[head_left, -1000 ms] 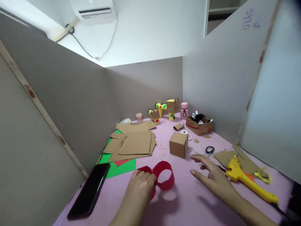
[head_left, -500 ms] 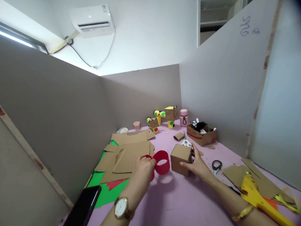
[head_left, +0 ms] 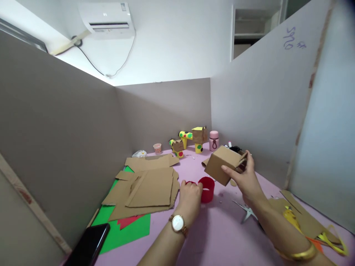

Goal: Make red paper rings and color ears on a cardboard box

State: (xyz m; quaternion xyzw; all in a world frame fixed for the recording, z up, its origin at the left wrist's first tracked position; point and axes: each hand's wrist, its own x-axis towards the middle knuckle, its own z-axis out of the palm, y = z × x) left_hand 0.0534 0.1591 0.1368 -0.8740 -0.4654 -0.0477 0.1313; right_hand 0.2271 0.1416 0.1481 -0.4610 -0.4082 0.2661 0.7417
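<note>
The right hand [head_left: 246,179] grips a small brown cardboard box [head_left: 224,164], tilted above the pink counter [head_left: 222,229]; the left hand [head_left: 190,195] pinches a red paper loop [head_left: 206,188] (resting on the counter).

phone [head_left: 88,248] cut by bottom edge, glue gun [head_left: 291,217] partly behind right forearm, far box contents hidden
</note>
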